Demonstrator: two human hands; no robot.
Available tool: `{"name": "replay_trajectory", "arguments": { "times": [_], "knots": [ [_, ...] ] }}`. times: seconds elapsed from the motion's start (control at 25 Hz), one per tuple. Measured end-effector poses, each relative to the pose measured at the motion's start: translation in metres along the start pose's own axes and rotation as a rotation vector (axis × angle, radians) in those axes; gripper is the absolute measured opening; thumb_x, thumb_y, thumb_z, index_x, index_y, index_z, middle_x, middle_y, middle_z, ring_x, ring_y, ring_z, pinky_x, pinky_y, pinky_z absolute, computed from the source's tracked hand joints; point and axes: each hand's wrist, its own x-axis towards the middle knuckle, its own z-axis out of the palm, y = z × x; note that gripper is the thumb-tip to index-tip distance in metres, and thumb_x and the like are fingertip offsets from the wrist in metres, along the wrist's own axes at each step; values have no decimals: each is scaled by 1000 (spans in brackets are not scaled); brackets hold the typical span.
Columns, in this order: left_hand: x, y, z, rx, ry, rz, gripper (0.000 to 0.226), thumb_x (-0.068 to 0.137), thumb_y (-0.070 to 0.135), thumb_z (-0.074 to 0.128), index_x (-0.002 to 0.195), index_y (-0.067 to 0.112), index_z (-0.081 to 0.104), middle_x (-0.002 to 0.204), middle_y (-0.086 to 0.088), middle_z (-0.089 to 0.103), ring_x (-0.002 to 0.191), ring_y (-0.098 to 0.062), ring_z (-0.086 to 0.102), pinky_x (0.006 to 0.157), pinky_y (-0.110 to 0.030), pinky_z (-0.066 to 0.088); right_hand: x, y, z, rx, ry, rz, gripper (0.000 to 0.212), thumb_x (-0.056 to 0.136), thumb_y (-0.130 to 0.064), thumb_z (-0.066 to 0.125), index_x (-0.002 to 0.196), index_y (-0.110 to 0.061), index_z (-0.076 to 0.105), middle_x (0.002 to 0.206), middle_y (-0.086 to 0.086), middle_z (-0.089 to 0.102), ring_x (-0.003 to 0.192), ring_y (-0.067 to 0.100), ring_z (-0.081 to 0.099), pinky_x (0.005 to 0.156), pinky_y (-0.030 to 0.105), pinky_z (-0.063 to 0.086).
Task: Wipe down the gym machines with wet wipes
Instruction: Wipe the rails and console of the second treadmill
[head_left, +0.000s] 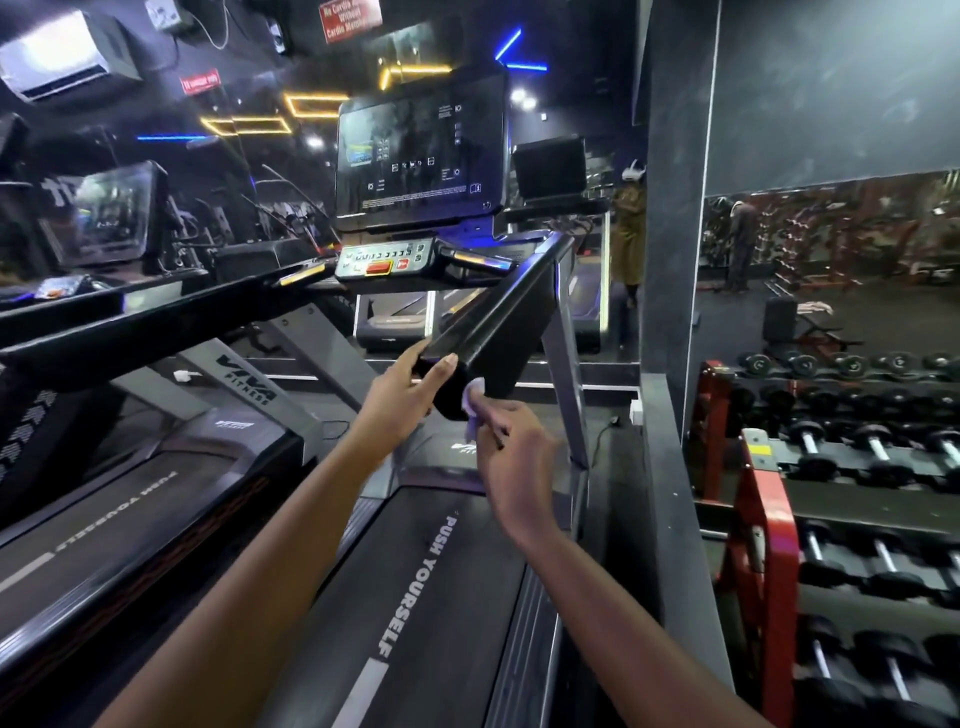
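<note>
Head, left hand (410, 387): I see it curled round the near end of the handrail (498, 317).
Head, right hand (511, 447): it pinches the wet wipe (475, 402).
Head, wet wipe: held against the handrail's end, just beside the left hand, above the treadmill belt (415, 597).
Head, far right: dumbbell rack (769, 519).

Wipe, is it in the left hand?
No, the right hand pinches the wipe against the handrail; the left hand grips that handrail.

The wipe (475, 399) pinched in the right hand (514, 452) is pale lilac. The rail (493, 317) above it is glossy black. Below the hand, the belt (337, 613) is dark grey with white lettering. To its right, the rack (769, 525) is red and the dumbbells (893, 579) black.
</note>
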Motion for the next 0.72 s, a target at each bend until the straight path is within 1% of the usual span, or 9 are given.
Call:
{"name": "replay_trajectory", "arguments": {
  "times": [0.08, 0.12, 0.2, 0.32, 0.4, 0.48, 0.56, 0.64, 0.72],
  "knots": [
    [-17, -9, -7, 0, 2, 12, 34, 93, 43, 54, 122, 26, 55, 100, 8, 64, 98, -17, 61, 93, -38, 50, -12, -13, 1, -24, -30, -102, 30, 82, -4, 66, 110, -16, 70, 98, -3, 68, 83, 0, 59, 74, 2, 39],
    [-24, -14, -11, -12, 6, 15, 32, 93, 39, 54, 122, 25, 56, 101, 9, 64, 100, -16, 60, 95, -37, 48, -14, -15, 3, -36, -50, -110, 33, 81, -2, 66, 110, -16, 69, 100, -3, 69, 84, 1, 59, 74, -1, 36],
    [-41, -28, -23, -15, 34, 4, 41, 94, 34, 54, 132, 18, 52, 116, 3, 62, 110, -16, 58, 100, -38, 45, -18, -15, 10, -15, -127, -67, 34, 81, -1, 65, 112, -14, 68, 101, 1, 70, 89, 9, 63, 77, 3, 40],
    [-74, -64, -40, 55, 96, -44, 42, 94, 28, 56, 133, 12, 53, 125, 0, 59, 113, -13, 56, 102, -30, 42, -29, -1, 28, -35, -259, 10, 33, 81, 0, 63, 110, -13, 69, 103, 6, 71, 95, 18, 65, 83, 23, 49],
    [-97, -95, -48, 119, 134, -125, 41, 94, 26, 57, 132, 10, 54, 123, -1, 60, 111, -14, 58, 97, -25, 42, -42, 11, 43, -106, -374, 84, 32, 82, 0, 59, 109, -13, 70, 99, 10, 71, 89, 21, 64, 74, 19, 41],
    [-116, -130, -56, 185, 140, -205, 40, 93, 24, 59, 130, 9, 55, 125, -8, 61, 112, -19, 59, 96, -27, 43, -56, 22, 58, -148, -487, 150, 33, 82, -1, 56, 109, -13, 70, 100, 14, 70, 85, 19, 62, 68, 17, 32],
    [-134, -166, -65, 290, 86, -305, 40, 94, 24, 58, 131, 9, 54, 128, -11, 60, 116, -23, 58, 99, -33, 44, -69, 31, 75, -188, -603, 184, 33, 82, -6, 56, 111, -15, 69, 104, 13, 70, 94, 20, 64, 66, 15, 32],
    [-151, -198, -74, 388, 11, -415, 42, 95, 27, 57, 132, 8, 52, 132, -12, 57, 120, -26, 55, 100, -35, 43, -80, 37, 96, -221, -731, 167, 29, 86, -11, 58, 111, -18, 69, 104, 11, 70, 93, 16, 64, 64, 10, 33],
    [-165, -224, -83, 471, -48, -487, 44, 96, 29, 54, 134, 7, 50, 136, -13, 53, 123, -27, 51, 101, -31, 39, -88, 42, 118, -260, -853, 163, 27, 87, -16, 58, 110, -21, 70, 107, 7, 70, 96, 14, 64, 73, 16, 40]
  ]
}}
